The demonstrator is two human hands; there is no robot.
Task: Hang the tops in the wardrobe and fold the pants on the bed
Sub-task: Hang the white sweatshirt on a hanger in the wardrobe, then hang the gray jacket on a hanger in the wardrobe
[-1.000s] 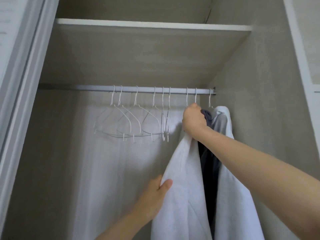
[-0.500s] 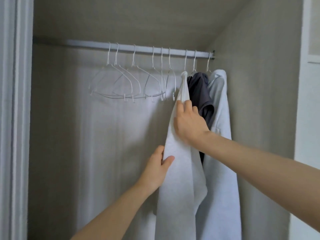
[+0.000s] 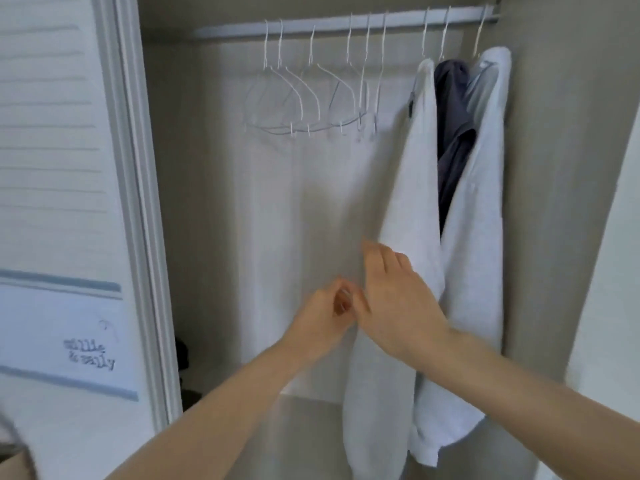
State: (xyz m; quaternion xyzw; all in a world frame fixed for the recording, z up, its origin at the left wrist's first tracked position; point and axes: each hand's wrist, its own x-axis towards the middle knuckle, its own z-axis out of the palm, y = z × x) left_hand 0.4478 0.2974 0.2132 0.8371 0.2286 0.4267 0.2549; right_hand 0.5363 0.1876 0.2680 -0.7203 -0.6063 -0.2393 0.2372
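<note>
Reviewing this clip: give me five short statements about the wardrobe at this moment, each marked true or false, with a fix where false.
1. Three garments hang at the right end of the rail. True.
2. The dark top hangs between the two light ones. True.
3. The empty hangers are to the right of the clothes. False: they hang to the left.
4. The right hand grips the rail. False: it is low, in front of the nearest light top.
5. The left hand holds an empty hanger. False: it is low beside the right hand, well below the hangers.
</note>
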